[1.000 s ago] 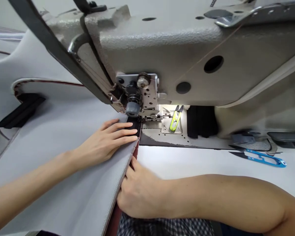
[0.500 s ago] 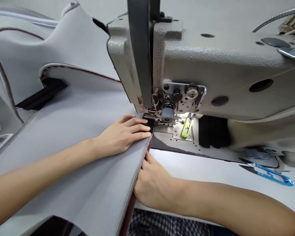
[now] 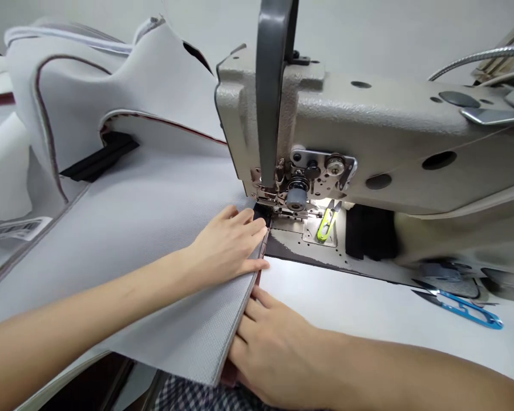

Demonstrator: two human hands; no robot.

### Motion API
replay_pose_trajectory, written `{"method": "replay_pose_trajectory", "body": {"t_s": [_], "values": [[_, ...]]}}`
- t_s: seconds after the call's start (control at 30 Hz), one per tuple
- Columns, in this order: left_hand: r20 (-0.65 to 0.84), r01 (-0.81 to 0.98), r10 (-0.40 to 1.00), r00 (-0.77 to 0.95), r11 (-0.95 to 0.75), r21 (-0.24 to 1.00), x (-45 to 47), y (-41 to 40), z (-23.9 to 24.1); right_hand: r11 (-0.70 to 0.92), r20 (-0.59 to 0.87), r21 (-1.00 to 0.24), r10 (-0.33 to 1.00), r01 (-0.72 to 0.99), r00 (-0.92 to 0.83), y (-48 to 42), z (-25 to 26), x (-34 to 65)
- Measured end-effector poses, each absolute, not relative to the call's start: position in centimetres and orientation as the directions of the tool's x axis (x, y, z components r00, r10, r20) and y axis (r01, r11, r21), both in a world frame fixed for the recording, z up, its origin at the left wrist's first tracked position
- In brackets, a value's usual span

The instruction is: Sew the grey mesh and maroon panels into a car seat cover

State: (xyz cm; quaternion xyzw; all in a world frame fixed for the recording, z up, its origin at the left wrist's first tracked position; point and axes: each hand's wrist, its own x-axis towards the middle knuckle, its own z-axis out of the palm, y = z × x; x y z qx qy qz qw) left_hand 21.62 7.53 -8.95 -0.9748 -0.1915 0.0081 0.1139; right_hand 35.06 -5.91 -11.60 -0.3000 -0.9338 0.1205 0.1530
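Note:
A large sheet of grey woven fabric (image 3: 145, 228) with a dark red edge lies across the table and runs under the sewing machine (image 3: 368, 137). My left hand (image 3: 226, 245) rests flat on top of the fabric, fingers together, its tips just short of the presser foot (image 3: 267, 200). My right hand (image 3: 274, 348) sits lower at the fabric's right edge, fingers tucked under and pinching that edge. A small black piece lies under the foot by my left fingertips.
Yellow-green thread snips (image 3: 325, 225) lie on the machine bed behind the needle. Blue snips (image 3: 466, 305) rest on the white table at the right. A black strip (image 3: 98, 160) lies on the fabric at the far left. More grey fabric is bunched at the back left.
The view has swung left and pulled back. My left hand stays flat by the presser foot; my right hand has slid back toward me along the fabric edge.

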Motion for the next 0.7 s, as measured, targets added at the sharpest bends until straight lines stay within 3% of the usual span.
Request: {"method": "replay_pose_trajectory", "body": {"t_s": [0.1,0.17,0.23,0.3,0.47,0.7], "values": [[0.038,0.461,0.464,0.885,-0.861,-0.214,21.6,6.5,-9.4,0.735,0.439,-0.379,0.678,0.562,-0.59,-5.4,-11.3,39.4],[0.052,0.505,0.505,0.861,-0.841,-0.193,21.6,6.1,-9.8,0.521,0.533,-0.329,0.791,0.788,-0.301,-3.9,-11.9,42.7],[0.062,0.528,0.526,0.848,-0.83,-0.18,21.6,5.8,-10.0,0.309,0.528,-0.247,0.838,0.918,-0.14,-2.0,-12.8,45.3],[0.068,0.537,0.534,0.843,-0.824,-0.184,21.6,5.5,-10.1,0.276,0.504,-0.22,0.853,0.936,-0.133,-0.2,-13.6,46.7],[0.099,0.528,0.519,0.849,-0.823,-0.212,21.8,5.2,-10.4,0.372,0.576,-0.3,0.805,0.878,-0.144,1.4,-13.8,46.9],[0.11,0.526,0.516,0.849,-0.811,-0.257,22.1,5.4,-10.9,0.403,0.603,-0.266,0.778,0.876,-0.175,1.4,-13.9,47.2]]}}
